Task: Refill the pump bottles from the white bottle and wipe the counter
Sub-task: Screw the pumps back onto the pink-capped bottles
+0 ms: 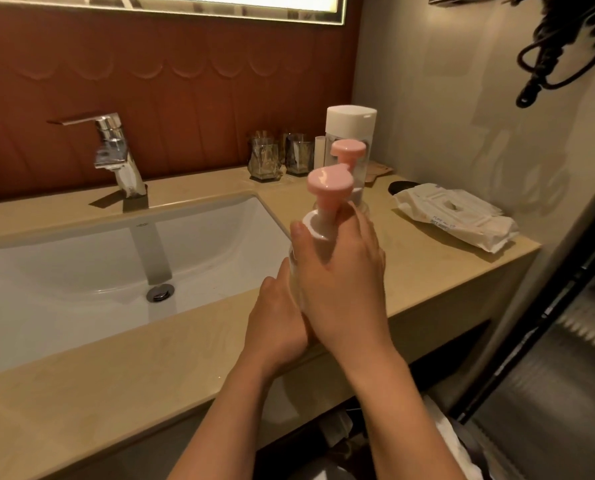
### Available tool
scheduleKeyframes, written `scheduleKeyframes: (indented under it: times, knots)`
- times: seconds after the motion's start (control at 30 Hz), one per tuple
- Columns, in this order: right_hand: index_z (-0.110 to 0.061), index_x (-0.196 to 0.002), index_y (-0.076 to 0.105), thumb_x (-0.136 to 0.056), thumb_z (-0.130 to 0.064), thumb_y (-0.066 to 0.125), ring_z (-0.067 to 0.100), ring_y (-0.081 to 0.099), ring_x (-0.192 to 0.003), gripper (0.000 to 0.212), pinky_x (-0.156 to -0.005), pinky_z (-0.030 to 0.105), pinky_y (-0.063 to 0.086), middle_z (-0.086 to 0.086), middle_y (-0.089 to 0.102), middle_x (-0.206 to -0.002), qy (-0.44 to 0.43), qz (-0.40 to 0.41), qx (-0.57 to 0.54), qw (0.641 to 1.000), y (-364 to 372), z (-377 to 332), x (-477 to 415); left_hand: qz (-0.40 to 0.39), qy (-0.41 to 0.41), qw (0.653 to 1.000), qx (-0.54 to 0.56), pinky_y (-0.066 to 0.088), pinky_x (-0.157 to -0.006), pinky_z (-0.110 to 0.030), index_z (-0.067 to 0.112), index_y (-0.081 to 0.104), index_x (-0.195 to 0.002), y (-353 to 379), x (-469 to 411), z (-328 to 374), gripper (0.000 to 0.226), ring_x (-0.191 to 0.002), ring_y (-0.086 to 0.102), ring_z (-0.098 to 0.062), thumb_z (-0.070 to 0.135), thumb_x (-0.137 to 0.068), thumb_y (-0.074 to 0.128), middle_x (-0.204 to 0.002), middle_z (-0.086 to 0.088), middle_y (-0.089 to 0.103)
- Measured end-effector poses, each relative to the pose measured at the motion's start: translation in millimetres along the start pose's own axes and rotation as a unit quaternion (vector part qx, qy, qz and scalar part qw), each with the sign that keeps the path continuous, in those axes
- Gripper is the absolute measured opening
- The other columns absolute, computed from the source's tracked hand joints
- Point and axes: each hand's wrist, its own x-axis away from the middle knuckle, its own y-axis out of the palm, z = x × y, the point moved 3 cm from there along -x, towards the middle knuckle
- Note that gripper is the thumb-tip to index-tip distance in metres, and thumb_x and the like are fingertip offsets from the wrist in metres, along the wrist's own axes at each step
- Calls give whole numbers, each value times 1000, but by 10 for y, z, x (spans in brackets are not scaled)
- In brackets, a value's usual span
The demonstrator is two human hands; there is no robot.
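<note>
A clear pump bottle with a pink pump head (329, 184) is held above the counter edge, right of the sink. My right hand (341, 268) grips its white collar from the top. My left hand (278, 323) wraps the clear body from below; most of the body is hidden by both hands. Behind it a second pump bottle with a pink head (348, 152) stands on the counter. Against the back wall stands the tall white bottle (350, 121) with its white cap on.
The white sink basin (81, 258) and chrome faucet (116, 150) lie to the left. Glass holders (264, 161) stand at the back of the beige counter (427, 258). A pack of wipes (455, 216) lies at the right. A black coiled cord (566, 46) hangs on the right wall.
</note>
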Motion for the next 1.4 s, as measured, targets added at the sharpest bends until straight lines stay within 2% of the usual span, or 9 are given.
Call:
scheduleKeyframes:
  times: [0.07,0.17,0.27,0.37,0.63,0.8,1.03,1.23,1.4]
  knots:
    - [-25,-117,52,-89,-48,49,10,47,-121,36,-102,40,41,-6,54,-126,0,-59,-78,995,-127,37,-21,-14,14,999,-42,52,-71,-35,34,49,-112,15,-42,1,62,-91,58,-14,68,-60,52,-96,9,61]
    - [-34,-115,52,-85,-31,64,-8,53,-104,32,-90,12,45,-20,59,-112,-2,-190,-136,972,-342,99,-197,-46,4,998,-39,54,-75,-35,41,47,-115,23,-71,-55,80,-93,59,-11,66,-44,74,-100,10,60]
    - [-29,-123,50,-72,-36,69,-3,55,-108,54,-93,17,47,-17,59,-119,-8,-301,-121,946,-455,140,-431,-60,1,998,-25,54,-79,-36,43,49,-115,16,-72,-97,84,-95,59,-9,62,-40,81,-104,9,61]
    - [-28,-112,56,-68,-40,67,-1,57,-106,46,-90,18,49,-14,62,-116,-12,-338,-130,932,-403,97,-523,-72,23,997,-14,54,-81,-37,41,51,-116,8,-75,-69,83,-98,59,-9,62,-41,82,-104,10,63]
    - [-7,-92,57,-91,-24,57,10,56,-78,18,-65,19,43,5,60,-87,-6,-193,-110,975,-132,76,-433,-32,10,999,-31,54,-82,-37,44,45,-118,40,-73,-101,87,-97,59,-8,65,-40,78,-107,11,60]
    - [-13,-84,52,-92,-25,55,17,58,-79,15,-73,31,49,6,57,-82,-8,-86,-69,994,-35,50,-392,7,-27,998,-53,57,-72,-38,37,46,-112,69,-93,-111,85,-83,62,-14,70,-38,69,-97,5,61]
    - [-15,-86,50,-92,-29,54,16,56,-81,16,-79,36,51,1,56,-83,-24,-49,-34,998,21,76,-406,27,-39,997,-53,57,-68,-38,37,42,-110,65,-82,-85,78,-80,61,-14,65,-42,67,-98,2,59]
    - [-13,-137,35,-89,-51,49,23,44,-124,63,-101,46,41,5,46,-135,-14,-46,5,999,36,128,-396,5,-9,995,-96,56,-77,-37,31,36,-125,57,-51,-142,75,-96,54,-10,36,-65,79,-117,5,52]
    - [-12,-138,31,-76,-70,40,20,43,-123,85,-98,44,44,5,41,-136,-32,-41,1,999,-4,143,-178,20,16,998,-57,51,-92,-35,30,11,-149,11,51,-1,108,-118,51,-12,53,-65,74,-139,6,45]
